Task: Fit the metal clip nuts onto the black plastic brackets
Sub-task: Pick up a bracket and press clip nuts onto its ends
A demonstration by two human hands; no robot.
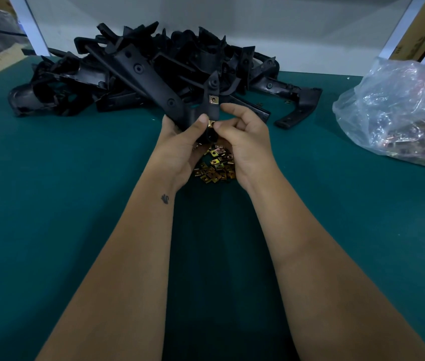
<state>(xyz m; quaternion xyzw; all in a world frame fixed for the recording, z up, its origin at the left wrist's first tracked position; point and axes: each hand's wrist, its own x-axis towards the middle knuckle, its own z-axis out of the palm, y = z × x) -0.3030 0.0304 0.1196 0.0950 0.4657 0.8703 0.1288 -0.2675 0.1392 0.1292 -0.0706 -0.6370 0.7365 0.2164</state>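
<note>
Holding the bracket (207, 110) steady, the left hand (180, 149) gripped it so the right hand (245, 142) fingers could pinch a nut (211, 123) on.

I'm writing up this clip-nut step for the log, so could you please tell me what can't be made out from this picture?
- Clip nut being fitted: head view; fingertips of the left hand and right hand cover most of it, so its seating is unclear.
- Lower end of the held bracket: hidden behind both hands.
- Loose clip nuts: partly hidden under the hands.
- Plastic bag: cut off by the right edge; contents blurred by crinkled film.
</note>
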